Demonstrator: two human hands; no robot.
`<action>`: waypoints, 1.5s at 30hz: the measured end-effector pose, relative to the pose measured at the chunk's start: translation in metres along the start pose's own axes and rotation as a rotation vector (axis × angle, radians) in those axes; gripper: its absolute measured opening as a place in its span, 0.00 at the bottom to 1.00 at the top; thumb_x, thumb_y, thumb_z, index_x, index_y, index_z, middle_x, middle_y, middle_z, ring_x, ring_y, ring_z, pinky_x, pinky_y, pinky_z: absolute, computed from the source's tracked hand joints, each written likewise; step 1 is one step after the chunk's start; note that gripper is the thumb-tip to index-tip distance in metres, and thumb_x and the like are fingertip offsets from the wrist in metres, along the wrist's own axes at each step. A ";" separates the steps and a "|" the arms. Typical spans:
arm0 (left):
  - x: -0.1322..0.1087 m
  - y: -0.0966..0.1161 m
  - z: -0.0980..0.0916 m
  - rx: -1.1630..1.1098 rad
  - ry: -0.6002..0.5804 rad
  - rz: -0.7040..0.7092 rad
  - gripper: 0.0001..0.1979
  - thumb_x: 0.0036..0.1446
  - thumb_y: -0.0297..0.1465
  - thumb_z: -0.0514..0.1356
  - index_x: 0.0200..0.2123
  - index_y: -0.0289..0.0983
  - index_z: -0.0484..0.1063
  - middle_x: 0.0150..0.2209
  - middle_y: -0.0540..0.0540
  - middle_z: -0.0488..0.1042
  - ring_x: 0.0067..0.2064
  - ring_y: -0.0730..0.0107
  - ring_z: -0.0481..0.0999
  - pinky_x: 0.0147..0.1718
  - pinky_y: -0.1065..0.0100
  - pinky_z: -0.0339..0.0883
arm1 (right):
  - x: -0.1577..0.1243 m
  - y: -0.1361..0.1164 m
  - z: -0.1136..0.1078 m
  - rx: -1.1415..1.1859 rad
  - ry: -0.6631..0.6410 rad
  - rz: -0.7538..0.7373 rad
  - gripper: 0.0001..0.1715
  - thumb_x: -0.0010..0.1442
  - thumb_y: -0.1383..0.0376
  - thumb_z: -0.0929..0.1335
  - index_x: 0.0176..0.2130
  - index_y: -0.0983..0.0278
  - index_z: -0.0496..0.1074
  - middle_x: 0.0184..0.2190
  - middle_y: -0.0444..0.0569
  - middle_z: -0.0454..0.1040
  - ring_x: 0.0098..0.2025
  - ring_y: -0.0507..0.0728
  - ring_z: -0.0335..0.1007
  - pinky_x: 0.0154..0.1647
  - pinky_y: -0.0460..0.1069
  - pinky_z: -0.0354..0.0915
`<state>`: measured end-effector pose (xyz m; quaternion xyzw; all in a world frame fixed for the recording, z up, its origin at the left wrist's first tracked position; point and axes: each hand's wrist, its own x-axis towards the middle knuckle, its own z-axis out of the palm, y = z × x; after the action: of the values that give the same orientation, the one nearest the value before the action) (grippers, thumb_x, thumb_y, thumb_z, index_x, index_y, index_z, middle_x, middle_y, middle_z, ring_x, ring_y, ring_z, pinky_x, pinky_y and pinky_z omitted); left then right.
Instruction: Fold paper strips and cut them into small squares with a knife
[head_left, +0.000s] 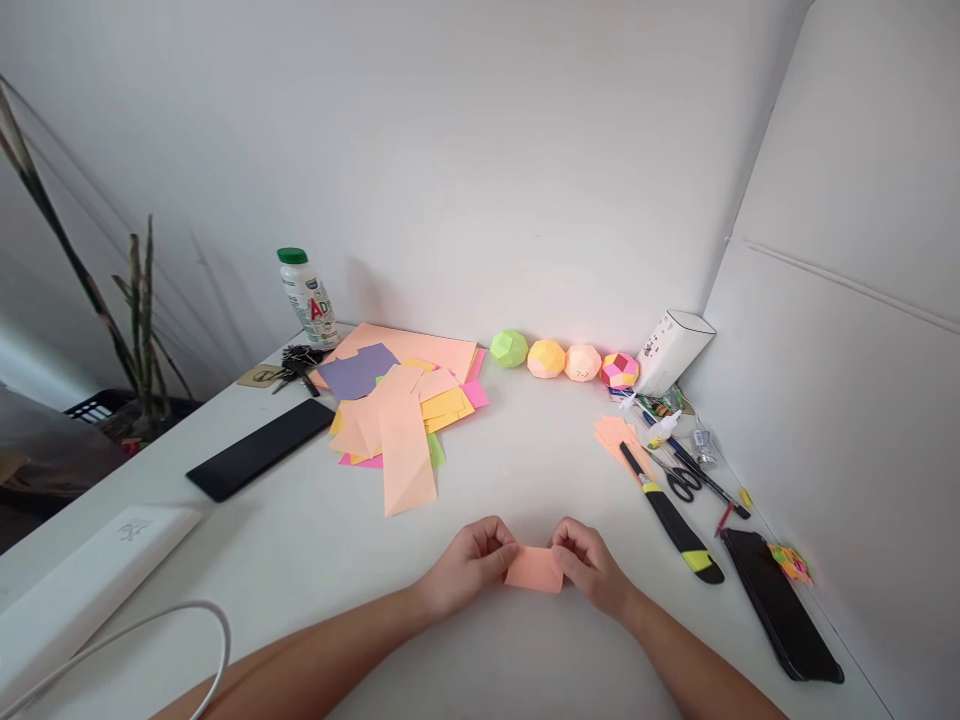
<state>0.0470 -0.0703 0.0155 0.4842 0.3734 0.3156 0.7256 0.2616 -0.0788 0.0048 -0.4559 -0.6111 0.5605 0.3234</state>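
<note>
Here, two hands pinch a small peach paper piece (534,570) low on the white desk (525,470).
The left hand (469,562) and right hand (589,562) each close their fingertips on one end of the piece, which rests on the desk right in front of the person. The folding looks about midway: four paper balls (546,358) stand finished by the wall, folded peach units (615,434) lie beside the utility knife (671,515), and a pile of coloured sheets (405,410) is not yet folded.

A green-capped bottle (307,287), keys (298,360), coloured paper sheets (406,412), four paper balls (546,359), scissors (683,483) and a phone (782,604) sit on the table (525,465).
</note>
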 end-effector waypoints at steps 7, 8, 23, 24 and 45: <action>-0.001 0.001 0.003 -0.095 -0.038 -0.020 0.24 0.47 0.51 0.63 0.27 0.38 0.59 0.21 0.56 0.65 0.22 0.77 0.64 0.22 0.73 0.55 | -0.002 -0.005 0.003 0.060 -0.010 0.029 0.11 0.56 0.60 0.64 0.27 0.62 0.58 0.22 0.37 0.55 0.23 0.48 0.48 0.23 0.45 0.48; 0.000 0.000 0.003 -0.111 -0.045 -0.030 0.24 0.47 0.51 0.63 0.27 0.38 0.58 0.21 0.56 0.65 0.22 0.78 0.64 0.22 0.74 0.55 | -0.002 -0.007 0.004 0.062 -0.007 0.029 0.11 0.55 0.61 0.65 0.27 0.62 0.59 0.22 0.38 0.56 0.24 0.48 0.49 0.24 0.45 0.48; 0.006 0.001 -0.009 -0.034 0.023 -0.052 0.19 0.48 0.45 0.63 0.26 0.39 0.57 0.18 0.57 0.64 0.18 0.77 0.64 0.17 0.75 0.53 | 0.000 -0.007 -0.001 0.099 -0.025 0.184 0.07 0.53 0.65 0.63 0.26 0.61 0.58 0.16 0.39 0.69 0.17 0.51 0.66 0.14 0.43 0.52; 0.008 0.002 -0.012 -0.024 0.032 -0.050 0.19 0.48 0.45 0.63 0.26 0.39 0.57 0.18 0.57 0.64 0.18 0.77 0.64 0.17 0.75 0.53 | 0.000 -0.007 -0.002 0.087 -0.002 0.176 0.08 0.54 0.65 0.63 0.26 0.61 0.58 0.16 0.40 0.69 0.18 0.51 0.66 0.14 0.43 0.52; -0.002 0.014 -0.008 -0.151 -0.232 -0.027 0.28 0.59 0.54 0.48 0.41 0.34 0.69 0.36 0.39 0.74 0.36 0.58 0.75 0.27 0.64 0.69 | -0.014 -0.022 0.006 -0.748 0.242 -1.015 0.23 0.61 0.74 0.63 0.54 0.60 0.66 0.52 0.57 0.72 0.52 0.59 0.69 0.45 0.54 0.72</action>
<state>0.0381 -0.0637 0.0272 0.4564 0.2687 0.2749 0.8024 0.2568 -0.0932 0.0272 -0.2519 -0.8642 0.0312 0.4344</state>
